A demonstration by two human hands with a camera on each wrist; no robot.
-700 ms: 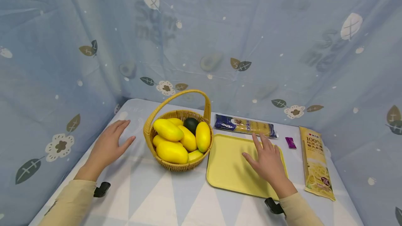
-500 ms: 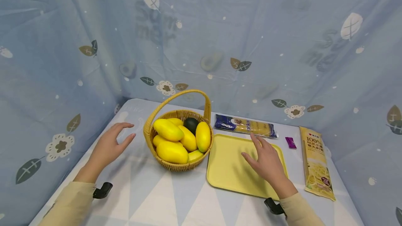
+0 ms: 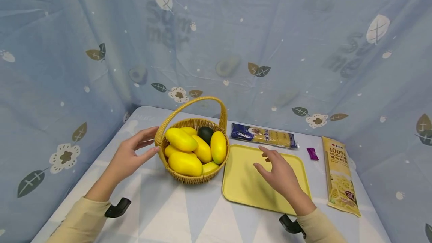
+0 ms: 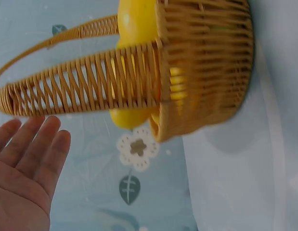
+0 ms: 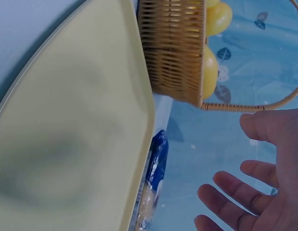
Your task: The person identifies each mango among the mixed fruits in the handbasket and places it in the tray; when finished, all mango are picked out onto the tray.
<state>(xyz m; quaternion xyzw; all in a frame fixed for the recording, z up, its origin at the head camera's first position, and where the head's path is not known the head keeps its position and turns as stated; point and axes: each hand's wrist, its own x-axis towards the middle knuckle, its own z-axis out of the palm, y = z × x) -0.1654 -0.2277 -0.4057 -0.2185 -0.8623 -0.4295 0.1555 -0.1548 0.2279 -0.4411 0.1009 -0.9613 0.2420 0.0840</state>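
A wicker basket point(image 3: 189, 179) with a tall arched handle stands left of the table's middle. It holds several yellow mangoes point(image 3: 185, 163) and a dark rounded fruit point(image 3: 205, 133). My left hand point(image 3: 129, 156) is at the basket's left side, its fingertips right at the foot of the handle. In the left wrist view those fingers point(image 4: 40, 149) are extended beside the woven handle point(image 4: 86, 84), not wrapped round it. Over the yellow tray point(image 3: 243, 183) hovers my right hand point(image 3: 281, 173), empty, fingers spread and slightly bent, right of the basket.
Behind the tray lies a blue and yellow pasta pack point(image 3: 264, 136). A small purple packet point(image 3: 312, 153) and a tall yellow noodle pack point(image 3: 341, 177) lie to the right. Blue patterned curtain point(image 3: 216, 40) encloses the table's back and sides.
My left hand has moved right, up to the basket's handle. The right hand has shifted slightly left over the tray, toward the basket. The basket and its fruit stay in place.
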